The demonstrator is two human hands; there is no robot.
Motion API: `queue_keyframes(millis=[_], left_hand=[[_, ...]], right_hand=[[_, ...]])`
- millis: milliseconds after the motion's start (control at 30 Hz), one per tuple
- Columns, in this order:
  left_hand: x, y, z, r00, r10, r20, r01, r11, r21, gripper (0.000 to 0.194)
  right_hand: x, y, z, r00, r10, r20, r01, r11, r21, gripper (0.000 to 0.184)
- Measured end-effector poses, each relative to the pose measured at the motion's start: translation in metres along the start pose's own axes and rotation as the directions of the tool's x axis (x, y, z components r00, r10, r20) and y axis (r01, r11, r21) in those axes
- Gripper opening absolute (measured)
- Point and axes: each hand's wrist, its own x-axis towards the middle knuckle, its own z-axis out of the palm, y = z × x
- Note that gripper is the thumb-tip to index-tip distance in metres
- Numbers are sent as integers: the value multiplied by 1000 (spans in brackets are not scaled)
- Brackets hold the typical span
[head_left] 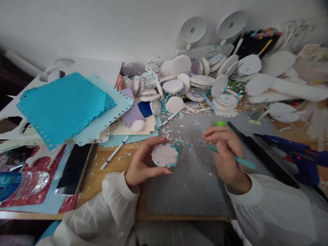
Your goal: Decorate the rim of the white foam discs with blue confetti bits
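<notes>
Loose white sleeves with softly gathered cuffs

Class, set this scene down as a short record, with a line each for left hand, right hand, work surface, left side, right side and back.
Left hand: thumb and fingers around the edge of a white disc rimmed with small blue and white pieces
Right hand: holds a slim teal tool, apart from the disc
Work surface: grey cutting mat, strewn with loose bits
Left side: bright blue sheet, phone, bottle on its side
Right side: blue glue gun
Back: heap of white discs
</notes>
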Motion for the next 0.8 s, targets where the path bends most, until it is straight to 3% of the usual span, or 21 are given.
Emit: queue_keyframes(millis=[33,100,200,300,433,567,667,800], left_hand=[[1,2,0,1000,-15,1,15,1000,22,63],[2,5,-1,999,-32,9,32,999,43,47],[3,9,0,999,-32,8,32,999,38,37],[3,10,1,999,-45,6,45,997,65,33],[2,12,2,998,-60,26,57,993,105,28],[0,10,1,999,-35,8,32,981,189,37],[-1,4,0,999,-9,45,-4,958,288,58],[-2,-5,-3,990,-62,127,5,913,408,80]], right_hand=[[1,3,1,996,87,-15,-85,993,83,23],[1,7,1,968,235,87,-247,954,168,33],[0,5,2,863,380,332,-449,878,165,48],[-2,-3,4,769,388,508,-532,829,171,54],[-2,-9,6,713,349,608,-551,815,179,56],[-3,-4,3,696,395,599,-561,820,111,61],[-4,3,0,734,422,532,-538,839,77,59],[-3,7,-3,782,420,459,-491,870,39,56]])
